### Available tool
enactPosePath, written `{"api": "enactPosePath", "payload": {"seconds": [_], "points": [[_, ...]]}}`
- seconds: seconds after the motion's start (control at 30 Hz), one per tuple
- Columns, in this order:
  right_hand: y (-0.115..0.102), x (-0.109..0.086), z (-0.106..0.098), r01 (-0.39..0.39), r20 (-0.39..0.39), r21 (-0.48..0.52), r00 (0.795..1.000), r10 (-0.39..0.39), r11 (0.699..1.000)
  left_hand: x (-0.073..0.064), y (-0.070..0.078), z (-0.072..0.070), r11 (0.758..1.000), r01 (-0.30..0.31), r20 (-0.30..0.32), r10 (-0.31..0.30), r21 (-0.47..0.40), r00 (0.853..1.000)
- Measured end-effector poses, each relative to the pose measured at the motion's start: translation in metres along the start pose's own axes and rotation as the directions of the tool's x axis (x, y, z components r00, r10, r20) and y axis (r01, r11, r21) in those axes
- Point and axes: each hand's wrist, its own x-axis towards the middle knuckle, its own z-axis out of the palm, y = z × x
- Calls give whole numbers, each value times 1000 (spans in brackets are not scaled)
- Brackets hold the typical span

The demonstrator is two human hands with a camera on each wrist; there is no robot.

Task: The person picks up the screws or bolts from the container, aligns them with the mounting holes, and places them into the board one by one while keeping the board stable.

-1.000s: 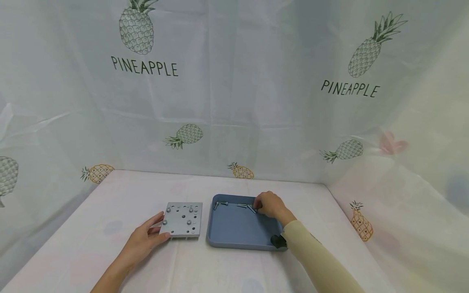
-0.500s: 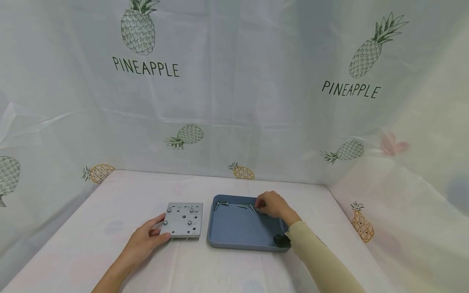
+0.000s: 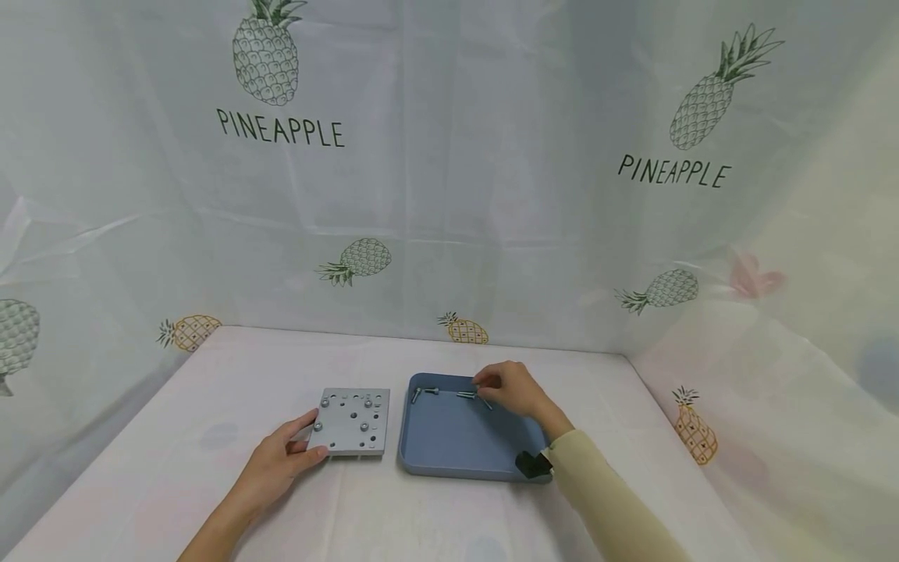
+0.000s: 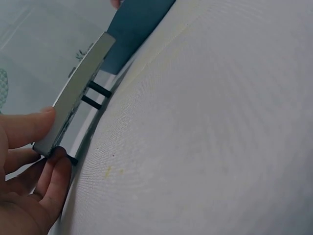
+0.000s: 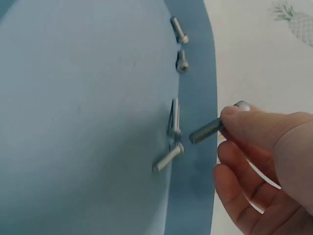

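In the head view my left hand (image 3: 270, 464) holds the near left side of a square silver metal plate (image 3: 340, 437) with many holes. Several socket-head bolts stand in it. The left wrist view shows the thumb on one face of the plate (image 4: 80, 88), fingers curled beneath, and bolt shanks (image 4: 99, 89) sticking out of its underside. Over the back of the blue tray (image 3: 456, 449), my right hand (image 3: 516, 390) pinches one bolt (image 5: 206, 131) between thumb and forefinger, its threaded end pointing out. The right wrist view has several loose bolts (image 5: 177, 117) lying along the tray wall.
A black object (image 3: 531, 464) shows at my right wrist, over the tray's near right corner. The table (image 3: 393, 515) wears a pale cloth, and a pineapple-print curtain (image 3: 449, 195) hangs behind it.
My right hand has lifted slightly and shifted left, and its bolt has come up from the tray's back right part. The left hand and the plate stay put.
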Motion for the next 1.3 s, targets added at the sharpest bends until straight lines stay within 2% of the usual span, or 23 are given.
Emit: {"api": "enactPosePath", "payload": {"seconds": [0.3,0.57,1.07,1.3], "points": [[-15,8,14,-8,-34,98,999,12,995,0,0,0,1000,14,-7,-14,5,1000],[-25,15,24,-4,-28,223,1000,10,975,0,-2,0,1000,11,0,-11,-11,1000],[-54,43,39,79,39,294,995,-95,952,1,-3,-1,1000,1,-9,-1,-1,1000],[-70,56,46,82,62,322,992,-107,943,1,-4,0,1000,-1,-6,1,-3,1000]]}}
